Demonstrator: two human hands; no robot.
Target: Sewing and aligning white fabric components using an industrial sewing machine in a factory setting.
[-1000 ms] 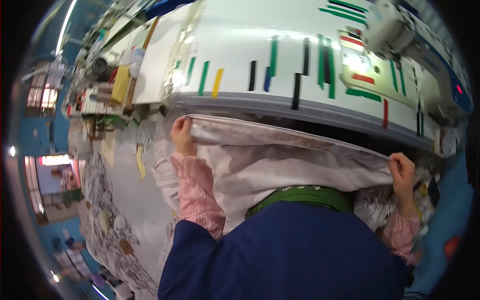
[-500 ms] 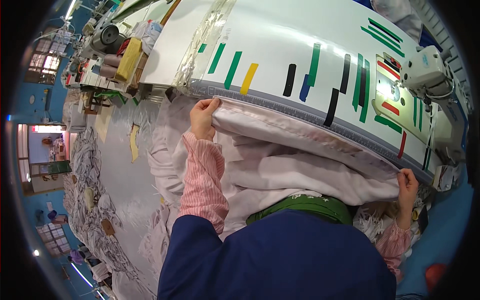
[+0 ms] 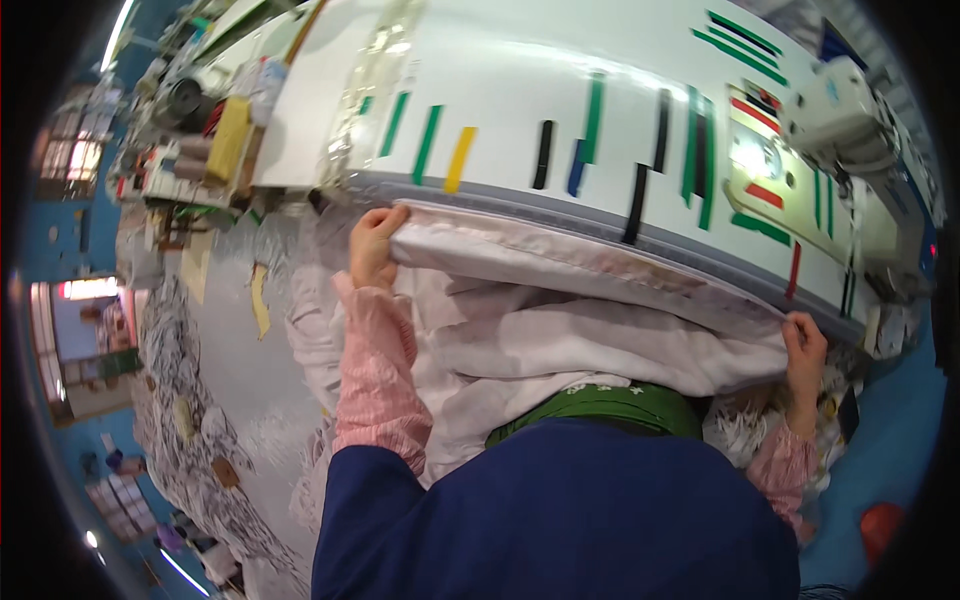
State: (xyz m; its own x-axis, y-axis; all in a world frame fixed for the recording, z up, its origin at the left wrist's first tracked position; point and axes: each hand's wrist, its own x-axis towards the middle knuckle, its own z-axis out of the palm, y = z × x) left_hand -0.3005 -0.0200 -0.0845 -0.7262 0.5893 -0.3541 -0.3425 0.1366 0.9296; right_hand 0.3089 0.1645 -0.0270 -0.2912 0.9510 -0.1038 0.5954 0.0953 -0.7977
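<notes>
A large pale pinkish-white cloth (image 3: 580,345) stretches between my hands and falls in folds over my lap. Its folded, seamed edge runs along the grey ruler strip (image 3: 540,215) at the table's front. My left hand (image 3: 375,245) pinches the cloth's left corner near the strip's left end. At the other end of that edge, my right hand (image 3: 803,355) grips the right corner, just below the table's right front. The cloth is drawn nearly taut between the two hands.
The white table (image 3: 500,70) carries strips of green, black, yellow and red tape. A sewing machine (image 3: 835,115) stands at its right. Clear plastic tape (image 3: 370,95) crosses the left part. Thread cones and a yellow block (image 3: 230,140) sit far left; heaped cloth (image 3: 175,360) lies on the floor.
My view has shifted slightly, so the table and hands appear a little further left. Both hands keep their hold on the cloth's corners along the ruler strip.
</notes>
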